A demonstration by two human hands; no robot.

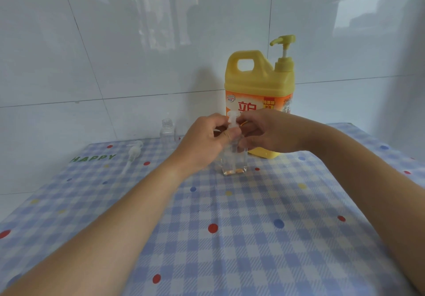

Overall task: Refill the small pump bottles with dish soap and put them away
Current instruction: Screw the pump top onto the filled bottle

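Note:
A small clear pump bottle (234, 162) stands upright on the checked tablecloth, a little liquid showing at its bottom. Its white pump head (232, 117) is on top. My left hand (204, 140) grips the bottle's neck and upper body. From the other side, my right hand (264, 132) pinches the pump head. Behind them stands the big yellow dish soap jug (257, 82) with a yellow pump. A second small clear bottle (167, 132) stands uncapped at the back left. Its loose white pump (133, 154) lies on the cloth nearby.
The table (253, 226) wears a blue checked cloth with coloured dots and the word HAPPY at its left. White tiled walls close off the back and the left side. The table's left edge runs diagonally close to the loose pump.

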